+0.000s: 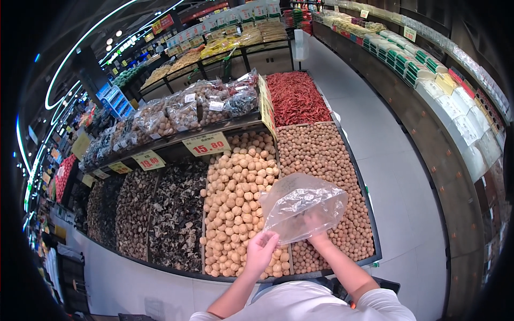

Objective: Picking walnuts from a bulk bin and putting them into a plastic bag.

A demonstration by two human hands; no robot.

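Note:
A clear plastic bag (297, 192) is spread between my two hands, above the bins of walnuts and small brown dried fruits. My left hand (263, 250) pinches the bag's near left edge between thumb and fingers. My right hand (315, 224) shows blurred through the film, at the bag's near side. Whether those fingers are inside the bag or behind it, I cannot tell. Pale walnuts (237, 204) fill the bin under the bag's left part. Small round brown dried fruits, probably longans (321, 148), fill the bin under its right part.
Dried red chillies (295, 98) lie beyond the brown fruits. Black wood ear fungus (176, 212) and dried mushrooms (136, 212) fill bins leftward. Packed bags (172, 108) sit on a raised shelf with price signs (206, 144). A grey aisle floor (393, 180) separates a long display counter (441, 160).

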